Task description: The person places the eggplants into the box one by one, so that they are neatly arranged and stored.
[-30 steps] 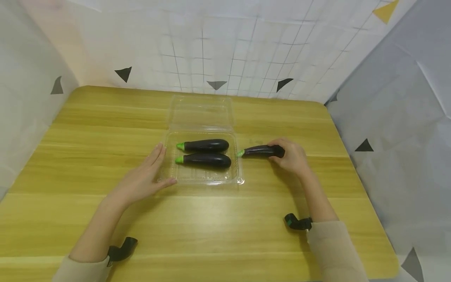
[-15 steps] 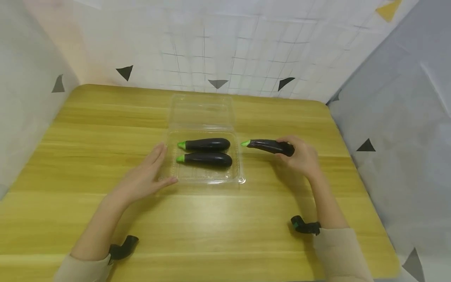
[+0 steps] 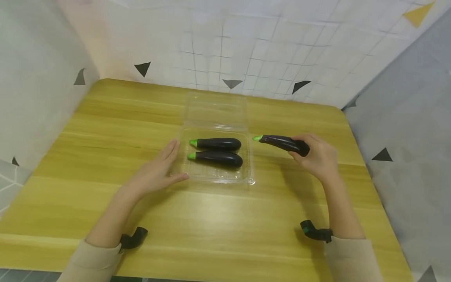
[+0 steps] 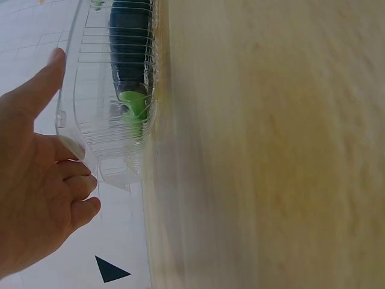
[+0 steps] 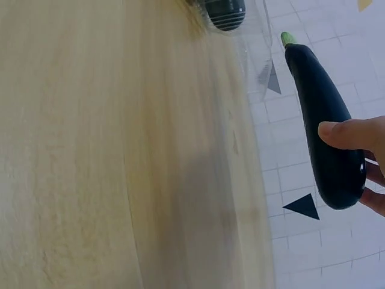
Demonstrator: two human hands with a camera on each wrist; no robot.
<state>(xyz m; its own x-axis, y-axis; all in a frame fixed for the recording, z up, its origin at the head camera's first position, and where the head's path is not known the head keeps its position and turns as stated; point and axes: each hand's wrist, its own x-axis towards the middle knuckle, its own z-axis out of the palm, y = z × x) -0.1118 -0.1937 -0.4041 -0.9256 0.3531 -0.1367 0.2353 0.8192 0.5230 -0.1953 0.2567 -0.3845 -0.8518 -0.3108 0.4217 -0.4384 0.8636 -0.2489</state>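
Observation:
My right hand (image 3: 320,156) grips a dark purple eggplant (image 3: 282,143) by its thick end, off the table, its green stem pointing left. In the right wrist view the thumb presses one side of that eggplant (image 5: 328,132), fingers behind it. To its left is a clear plastic clamshell container (image 3: 251,168), lid laid back. Two more eggplants lie side by side in it, a rear one (image 3: 220,143) and a front one (image 3: 222,158), stems to the left. My left hand (image 3: 155,172) rests at the container's left edge, thumb and fingers spread apart; the left wrist view shows the fingers at its rim.
The wooden table (image 3: 211,231) reaches back to a white wall (image 3: 208,39) with grid lines and triangular marks. The container's clear lid (image 3: 216,109) lies toward that wall. Grey-white panels stand on both sides. A black camera mount is on each wrist.
My right hand has lifted the eggplant off the table, its stem end now tilted up and a little away from the container. The left hand stays at the container's edge. The head view has shifted slightly.

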